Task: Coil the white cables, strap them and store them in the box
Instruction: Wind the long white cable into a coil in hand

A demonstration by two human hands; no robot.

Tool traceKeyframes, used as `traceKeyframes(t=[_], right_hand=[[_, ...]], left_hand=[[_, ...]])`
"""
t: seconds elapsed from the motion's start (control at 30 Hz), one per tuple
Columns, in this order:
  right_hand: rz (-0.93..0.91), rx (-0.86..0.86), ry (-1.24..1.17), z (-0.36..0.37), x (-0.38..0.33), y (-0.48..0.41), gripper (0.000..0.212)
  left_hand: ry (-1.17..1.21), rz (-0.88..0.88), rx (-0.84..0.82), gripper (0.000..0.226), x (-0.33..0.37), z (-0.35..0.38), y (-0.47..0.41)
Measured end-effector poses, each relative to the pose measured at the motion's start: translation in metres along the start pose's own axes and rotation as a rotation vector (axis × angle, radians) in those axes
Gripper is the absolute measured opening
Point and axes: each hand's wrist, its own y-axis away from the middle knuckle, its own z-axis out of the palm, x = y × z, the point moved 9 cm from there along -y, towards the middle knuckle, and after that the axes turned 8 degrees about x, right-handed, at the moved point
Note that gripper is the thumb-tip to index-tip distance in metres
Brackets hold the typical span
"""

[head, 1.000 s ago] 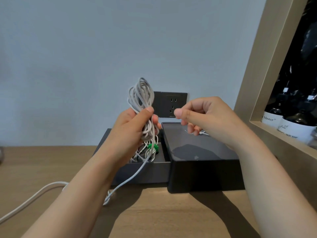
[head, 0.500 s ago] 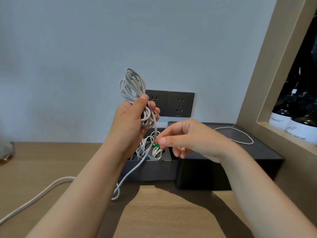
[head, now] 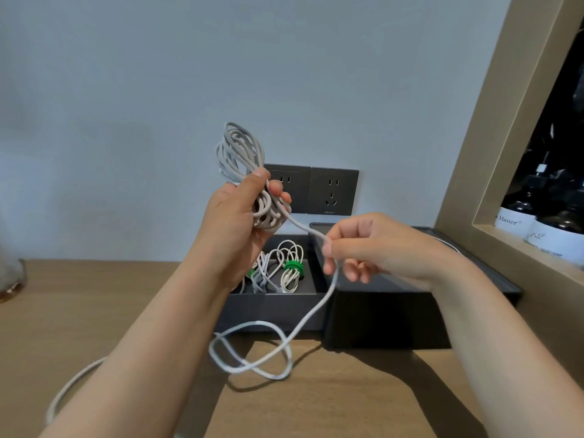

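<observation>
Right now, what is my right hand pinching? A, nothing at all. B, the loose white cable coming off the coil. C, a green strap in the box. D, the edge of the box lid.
B: the right hand pinches the loose white cable between thumb and fingers, and that cable runs straight off the coil gripped in the left hand.

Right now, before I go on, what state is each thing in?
left hand, grips the coil.
right hand, pinches the loose tail.
coil, partly wound, no strap on it.
loose tail, uncoiled, looped on the table.
box, open, strapped bundles inside.
strapped bundles, coiled, green straps on.
wall sockets, nothing plugged in.
</observation>
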Motion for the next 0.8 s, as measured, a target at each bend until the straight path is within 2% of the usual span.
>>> traceKeyframes(t=[0.27, 0.5, 0.73, 0.8], right_hand=[[0.023, 0.196, 0.024, -0.048, 0.013, 0.004, 0.013], [-0.181, 0.514, 0.009, -0.077, -0.001, 0.002, 0.002], [-0.246, 0.580, 0.310, -0.076, 0.001, 0.001, 0.004], [-0.225, 0.573, 0.313, -0.077, 0.004, 0.002, 0.006]], left_hand=[[-0.108, -0.045, -0.034, 0.030, -0.010, 0.006, 0.004], [-0.105, -0.101, -0.074, 0.020, -0.021, 0.006, 0.002], [-0.108, -0.086, -0.052, 0.021, -0.014, -0.004, -0.003], [-0.153, -0.067, -0.051, 0.023, -0.016, -0.006, -0.004]])
